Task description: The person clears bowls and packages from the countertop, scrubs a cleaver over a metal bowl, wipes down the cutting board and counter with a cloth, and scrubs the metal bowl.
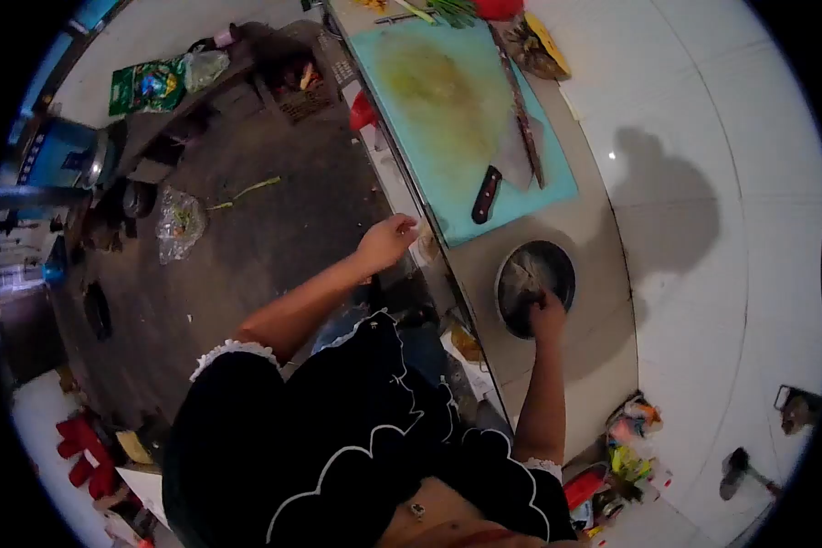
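My right hand [547, 316] reaches down into a round dark bowl [566, 265] on the counter. Its fingers are drawn together at some pale, brownish stuff [523, 274] inside; what they grip is too dark to make out. My left hand [388, 245] hovers beside the counter's front edge with its fingers curled in, and nothing shows in it. Beyond the bowl lies a turquoise cutting board [429, 164], stained brown in the middle. A kitchen knife with a dark handle [487, 194] rests on it, beside a long, narrow dark strip [519, 114].
Green vegetables [452, 11] and a red item [498, 7] sit at the board's far end, near a yellow-edged object [543, 46]. Packets [630, 447] crowd the counter's near right end. On the floor lie a clear plastic bag [181, 224] and a green stalk [258, 188].
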The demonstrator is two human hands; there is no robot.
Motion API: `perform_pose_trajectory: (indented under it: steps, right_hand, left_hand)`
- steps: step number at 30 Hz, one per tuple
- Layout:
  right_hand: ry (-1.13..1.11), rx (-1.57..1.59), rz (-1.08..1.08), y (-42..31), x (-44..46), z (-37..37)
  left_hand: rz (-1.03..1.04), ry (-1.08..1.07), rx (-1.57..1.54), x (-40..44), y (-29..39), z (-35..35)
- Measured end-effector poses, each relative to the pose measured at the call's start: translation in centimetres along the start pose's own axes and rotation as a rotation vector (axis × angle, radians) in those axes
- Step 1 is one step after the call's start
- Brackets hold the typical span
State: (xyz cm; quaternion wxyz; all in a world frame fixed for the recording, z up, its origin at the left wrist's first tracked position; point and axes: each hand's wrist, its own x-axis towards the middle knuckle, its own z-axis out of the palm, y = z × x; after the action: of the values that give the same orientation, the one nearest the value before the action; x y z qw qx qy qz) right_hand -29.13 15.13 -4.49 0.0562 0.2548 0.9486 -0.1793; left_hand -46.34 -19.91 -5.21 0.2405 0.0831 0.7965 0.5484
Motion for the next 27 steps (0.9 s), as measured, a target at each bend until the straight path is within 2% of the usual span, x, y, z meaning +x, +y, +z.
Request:
perform_pose_trajectory:
  steps: [1,4,7,10,15,19,22,25,27]
  right_hand:
    - [0.063,-0.022,0.005,-1.2,-0.6,-1.0]
    - [0.200,-0.052,0.005,-4.5,-2.4,-5.1]
    - [0.225,-0.017,-0.025,-5.5,-2.8,-7.0]
    - [0.256,0.012,-0.024,-5.4,-2.9,-7.0]
    - [0.272,0.239,-0.028,-5.2,-2.2,-8.6]
    - [0.204,0.261,-0.012,-2.8,-1.5,-6.5]
    - [0.229,0.285,-0.018,-2.5,-1.3,-5.5]
    - [0.269,0.319,0.015,-3.1,-1.6,-6.5]
    - [0.329,0.351,-0.017,-3.3,-1.7,-6.9]
  left_hand:
    - [0.113,0.029,0.091,0.7,0.7,0.7]
    - [0.106,-0.033,0.162,4.1,4.4,2.9]
    - [0.171,0.130,0.351,8.2,6.8,6.7]
    - [-0.013,0.085,0.469,11.0,10.3,9.0]
    - [-0.088,0.056,0.576,14.6,9.9,10.9]
    - [-0.119,-0.053,0.532,14.9,10.9,12.2]
    - [-0.180,-0.072,0.634,14.3,13.0,13.0]
    - [0.015,0.122,0.727,15.2,12.9,13.4]
    - [0.033,0.130,0.666,18.0,12.3,13.3]
